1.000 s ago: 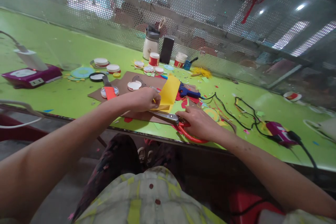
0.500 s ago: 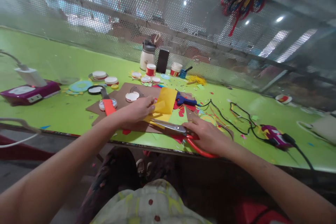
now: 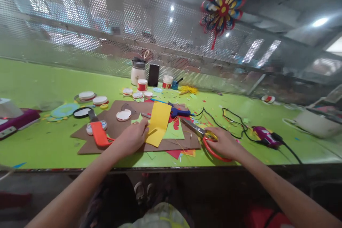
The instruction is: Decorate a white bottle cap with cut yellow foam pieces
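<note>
My left hand (image 3: 137, 133) pinches the left edge of a yellow paper strip (image 3: 159, 123), held over a brown cardboard sheet (image 3: 107, 128). My right hand (image 3: 220, 142) grips red-handled scissors (image 3: 196, 128) to the right of the cardboard. Their blades look closed, apart from the strip and pointing up and left. Behind the strip lies a blue glue gun (image 3: 179, 112) with a black cord. Green paper (image 3: 173, 130) and red scraps rest on the cardboard between my hands. A tool with an orange handle (image 3: 100, 133) lies just left of my left forearm.
White-topped lids (image 3: 124, 115) and round tubs (image 3: 142, 85) stand about the green table (image 3: 240, 153). At the back are a jug (image 3: 138, 72) and a dark phone (image 3: 153, 75). Purple power strips (image 3: 267, 137) with cords sit at both sides. A paper flower (image 3: 223, 9) hangs above.
The scissors have moved right, away from the yellow paper, and their blades have swung upward. The paper now stands as a smoother strip in my left hand. The view has shifted.
</note>
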The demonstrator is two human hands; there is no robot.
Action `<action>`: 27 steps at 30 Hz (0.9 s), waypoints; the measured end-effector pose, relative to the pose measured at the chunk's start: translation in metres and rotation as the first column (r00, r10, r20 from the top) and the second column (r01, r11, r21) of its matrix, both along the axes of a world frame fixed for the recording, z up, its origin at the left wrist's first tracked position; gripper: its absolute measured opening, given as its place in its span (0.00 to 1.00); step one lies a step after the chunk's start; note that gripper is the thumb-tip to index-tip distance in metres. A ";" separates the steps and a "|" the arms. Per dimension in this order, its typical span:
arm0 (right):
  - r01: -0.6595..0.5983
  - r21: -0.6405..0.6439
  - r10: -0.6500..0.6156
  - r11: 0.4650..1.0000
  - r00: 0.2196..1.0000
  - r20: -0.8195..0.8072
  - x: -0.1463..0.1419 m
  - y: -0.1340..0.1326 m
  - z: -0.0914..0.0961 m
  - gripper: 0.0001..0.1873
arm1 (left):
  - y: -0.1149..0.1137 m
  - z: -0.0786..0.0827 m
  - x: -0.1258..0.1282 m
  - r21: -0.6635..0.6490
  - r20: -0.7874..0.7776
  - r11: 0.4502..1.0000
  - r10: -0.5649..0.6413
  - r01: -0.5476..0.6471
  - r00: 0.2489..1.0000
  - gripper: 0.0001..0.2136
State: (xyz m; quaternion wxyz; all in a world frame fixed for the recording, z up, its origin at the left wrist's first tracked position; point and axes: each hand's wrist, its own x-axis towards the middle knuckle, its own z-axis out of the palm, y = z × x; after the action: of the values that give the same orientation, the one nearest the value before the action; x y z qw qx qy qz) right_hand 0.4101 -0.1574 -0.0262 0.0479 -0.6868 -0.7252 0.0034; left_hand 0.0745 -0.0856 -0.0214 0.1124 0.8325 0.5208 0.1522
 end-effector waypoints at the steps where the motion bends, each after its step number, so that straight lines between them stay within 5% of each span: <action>1: 0.008 -0.010 -0.007 1.000 1.000 0.010 0.003 0.002 0.001 0.23 | -0.001 0.000 0.000 -0.001 -0.003 1.000 0.001 -0.001 1.000 0.09; 6: 0.038 -0.025 -0.035 0.999 0.995 0.090 -0.002 0.005 0.023 0.18 | -0.007 -0.003 -0.002 -0.005 0.010 1.000 -0.016 0.016 1.000 0.08; 9: -0.083 0.085 0.072 0.993 0.990 0.123 -0.032 0.015 0.041 0.18 | -0.012 -0.006 -0.003 0.006 0.034 0.999 -0.039 0.039 0.999 0.08; 10: -0.289 0.174 0.261 0.941 0.951 0.168 -0.046 0.022 0.044 0.17 | -0.014 -0.008 -0.003 0.011 0.046 0.999 -0.044 0.043 0.998 0.08; 12: -0.605 0.270 0.537 0.749 0.793 0.289 -0.074 0.044 0.043 0.19 | -0.016 -0.009 -0.003 0.016 0.073 0.999 -0.043 0.042 0.996 0.08; 15: -0.813 0.280 0.692 0.510 0.582 0.427 -0.107 0.085 0.031 0.20 | -0.018 -0.010 -0.007 0.001 0.118 1.000 -0.028 0.028 0.993 0.08; 17: -0.877 0.236 0.735 0.419 0.480 0.478 -0.117 0.109 0.022 0.17 | -0.019 -0.009 -0.010 -0.020 0.156 1.000 -0.010 0.014 0.988 0.08; 21: -0.894 0.166 0.763 0.415 0.442 0.472 -0.111 0.130 0.016 0.15 | -0.022 -0.009 -0.017 -0.047 0.255 0.998 0.054 -0.044 0.965 0.08; 27: -0.864 -0.045 0.811 0.501 0.451 0.373 -0.108 0.110 0.018 0.34 | -0.020 -0.008 -0.016 -0.066 0.331 0.993 0.116 -0.100 0.936 0.09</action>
State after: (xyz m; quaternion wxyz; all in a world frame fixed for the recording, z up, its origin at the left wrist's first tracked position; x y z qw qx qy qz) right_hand 0.3017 -0.0471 -0.0085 -0.0363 -0.2218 -0.9629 -0.1491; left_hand 0.0583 -0.1053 -0.0297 0.2107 0.7617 0.5425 0.2847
